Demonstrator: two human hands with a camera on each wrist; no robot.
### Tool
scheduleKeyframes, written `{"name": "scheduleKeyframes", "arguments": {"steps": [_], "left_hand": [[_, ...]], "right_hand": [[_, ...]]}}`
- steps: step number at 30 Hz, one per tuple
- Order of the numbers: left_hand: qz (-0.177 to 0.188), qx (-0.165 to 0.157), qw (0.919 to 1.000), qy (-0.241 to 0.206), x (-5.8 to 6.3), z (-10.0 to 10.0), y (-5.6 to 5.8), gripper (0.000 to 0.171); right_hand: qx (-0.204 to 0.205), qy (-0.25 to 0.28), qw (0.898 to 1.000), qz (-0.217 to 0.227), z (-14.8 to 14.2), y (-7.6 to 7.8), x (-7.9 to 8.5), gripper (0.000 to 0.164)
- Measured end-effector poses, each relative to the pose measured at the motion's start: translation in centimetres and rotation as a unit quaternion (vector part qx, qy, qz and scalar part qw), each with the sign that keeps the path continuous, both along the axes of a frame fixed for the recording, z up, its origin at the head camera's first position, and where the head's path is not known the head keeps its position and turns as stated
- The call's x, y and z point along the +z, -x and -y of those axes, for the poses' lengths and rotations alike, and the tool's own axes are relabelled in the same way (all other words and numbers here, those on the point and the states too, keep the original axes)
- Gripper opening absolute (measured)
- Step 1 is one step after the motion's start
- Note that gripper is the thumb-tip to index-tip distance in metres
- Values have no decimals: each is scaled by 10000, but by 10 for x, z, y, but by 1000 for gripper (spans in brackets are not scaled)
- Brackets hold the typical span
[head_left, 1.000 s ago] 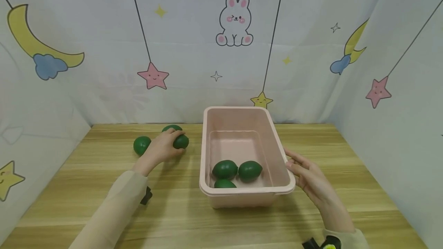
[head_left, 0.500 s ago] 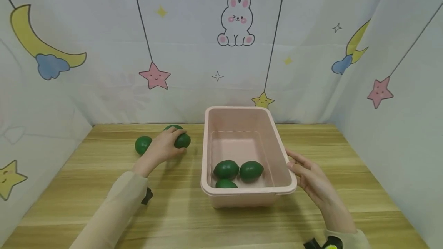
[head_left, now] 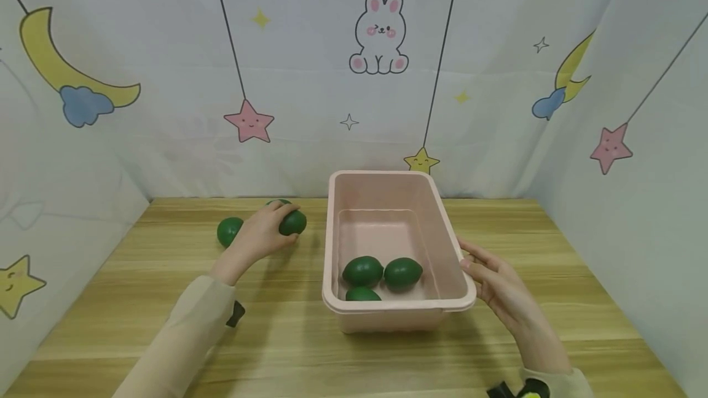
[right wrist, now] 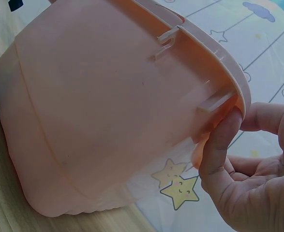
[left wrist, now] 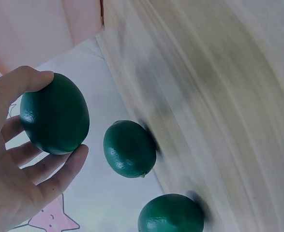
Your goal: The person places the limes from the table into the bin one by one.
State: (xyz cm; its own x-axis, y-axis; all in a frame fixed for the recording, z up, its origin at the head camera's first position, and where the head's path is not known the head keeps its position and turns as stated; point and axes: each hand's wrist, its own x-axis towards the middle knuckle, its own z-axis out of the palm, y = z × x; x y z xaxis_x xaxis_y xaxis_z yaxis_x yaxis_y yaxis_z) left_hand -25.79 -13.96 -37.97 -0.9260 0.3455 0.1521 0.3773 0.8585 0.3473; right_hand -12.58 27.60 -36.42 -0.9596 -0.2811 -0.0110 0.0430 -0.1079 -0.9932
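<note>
So the left hand (head_left: 260, 238) has a green lime (left wrist: 57, 113) gripped between thumb and fingers, over on the left side of the wooden table (head_left: 287, 349), and from the left wrist view that lime looks clear of the tabletop. Two more limes sit on the table right around that hand: one just left of it (head_left: 228, 231), the other on the far side (head_left: 278, 202), mostly hidden behind the fingers in the head view.

Right hand (head_left: 506, 290) is pinching the rim of a pink bin (head_left: 446, 244) on its right side, thumb tucked under the lip. The bin's on the table, right of the loose limes, with three limes inside bunched at the near end: two side by side (head_left: 362, 271) (head_left: 403, 274), plus a nearer one (head_left: 362, 294) partly cut off by the rim. Behind it all hangs a white curtain (head_left: 310, 66) with a bunny and stars.
</note>
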Motion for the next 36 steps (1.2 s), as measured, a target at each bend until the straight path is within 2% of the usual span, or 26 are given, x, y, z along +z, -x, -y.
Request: {"name": "scheduleKeyframes", "arguments": {"steps": [12, 36], "left_hand": [[-227, -2, 9996, -187, 9, -2, -5, 63], [-633, -200, 9977, -169, 35, -8, -9, 61]], "right_hand": [[-36, -66, 10000, 23, 1, -1, 2, 62], [8, 17, 10000, 49, 1, 0, 2, 64]]}}
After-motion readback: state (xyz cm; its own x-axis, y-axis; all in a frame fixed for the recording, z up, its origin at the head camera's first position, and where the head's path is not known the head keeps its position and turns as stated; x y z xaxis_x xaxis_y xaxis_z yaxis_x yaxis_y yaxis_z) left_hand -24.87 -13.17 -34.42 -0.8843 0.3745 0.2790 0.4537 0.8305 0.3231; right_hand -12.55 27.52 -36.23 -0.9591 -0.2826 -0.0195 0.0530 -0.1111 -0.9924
